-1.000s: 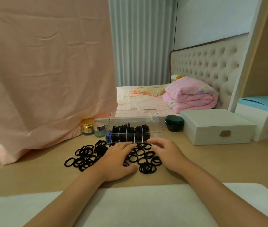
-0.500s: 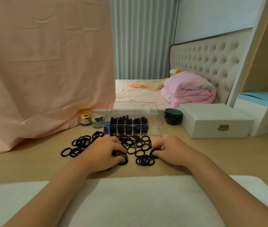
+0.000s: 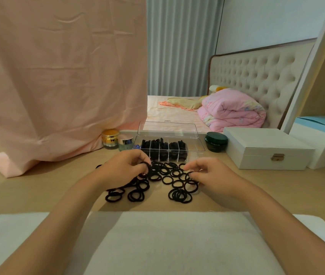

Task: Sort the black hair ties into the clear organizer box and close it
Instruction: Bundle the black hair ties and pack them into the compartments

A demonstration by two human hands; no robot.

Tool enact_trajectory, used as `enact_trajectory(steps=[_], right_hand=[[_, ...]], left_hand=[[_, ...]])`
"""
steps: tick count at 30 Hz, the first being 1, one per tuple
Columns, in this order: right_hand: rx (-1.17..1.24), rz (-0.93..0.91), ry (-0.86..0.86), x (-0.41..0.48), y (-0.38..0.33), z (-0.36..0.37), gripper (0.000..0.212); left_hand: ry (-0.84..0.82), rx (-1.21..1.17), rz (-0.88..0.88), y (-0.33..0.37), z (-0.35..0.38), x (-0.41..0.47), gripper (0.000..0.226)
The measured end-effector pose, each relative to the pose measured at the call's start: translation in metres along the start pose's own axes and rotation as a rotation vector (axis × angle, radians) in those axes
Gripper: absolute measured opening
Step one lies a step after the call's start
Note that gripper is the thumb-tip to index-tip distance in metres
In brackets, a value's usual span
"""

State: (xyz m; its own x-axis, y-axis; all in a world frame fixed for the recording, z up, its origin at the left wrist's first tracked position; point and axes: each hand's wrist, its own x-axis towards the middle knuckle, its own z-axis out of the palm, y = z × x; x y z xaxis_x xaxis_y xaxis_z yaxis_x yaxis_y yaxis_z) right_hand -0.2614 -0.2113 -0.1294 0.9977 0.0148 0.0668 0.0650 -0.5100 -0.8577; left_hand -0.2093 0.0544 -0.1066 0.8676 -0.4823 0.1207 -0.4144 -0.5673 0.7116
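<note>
Since half a second ago both hands have risen off the pile: they lay low over the hair ties (image 3: 166, 178) then, and now the fingers are bunched and picking. The left hand (image 3: 122, 170) curls its fingers and thumb round one or more ties at the pile's left side, one loop showing at the fingertips. The right hand (image 3: 212, 175) pinches thumb against forefinger on a tie at the right edge of the pile; whether that tie is clear of the table (image 3: 38, 187) I cannot tell.

Most of the loose ties lie scattered on the table between and just in front of the hands, with a small stack nearest the white cloth (image 3: 157, 239). Just beyond the pile stands the clear box (image 3: 192, 149), its lid (image 3: 168, 128) tipped up and back. Its middle compartments are already dark with ties, while the right-hand end looks unfilled.

The step in hand looks like gathering the next few ties, so the sorting is well along but far from done, and the closing has not begun. The next move calls for carrying the pinched ties forward over the box's near wall and dropping them in a compartment with room, without dragging neighbours along, since the loops overlap and may snag.
</note>
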Motion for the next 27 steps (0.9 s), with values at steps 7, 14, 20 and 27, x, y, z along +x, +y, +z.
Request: enact_trajectory(steps=[7, 14, 20, 27], right_hand=[[0.238, 0.069, -0.017, 0.003, 0.005, 0.021, 0.034], [-0.199, -0.010, -0.096, 0.005, 0.000, 0.021, 0.045], [-0.448, -0.042, -0.093, 0.012, -0.016, 0.021, 0.040], [-0.272, -0.059, -0.250, 0.027, -0.076, 0.003, 0.025]], left_hand=[[-0.226, 0.287, -0.101, -0.010, -0.004, -0.009, 0.018], [-0.318, 0.521, -0.174, 0.002, -0.003, -0.006, 0.043], [-0.289, 0.546, -0.120, -0.004, 0.000, -0.005, 0.034], [-0.147, 0.365, -0.101, -0.014, -0.010, -0.006, 0.013]])
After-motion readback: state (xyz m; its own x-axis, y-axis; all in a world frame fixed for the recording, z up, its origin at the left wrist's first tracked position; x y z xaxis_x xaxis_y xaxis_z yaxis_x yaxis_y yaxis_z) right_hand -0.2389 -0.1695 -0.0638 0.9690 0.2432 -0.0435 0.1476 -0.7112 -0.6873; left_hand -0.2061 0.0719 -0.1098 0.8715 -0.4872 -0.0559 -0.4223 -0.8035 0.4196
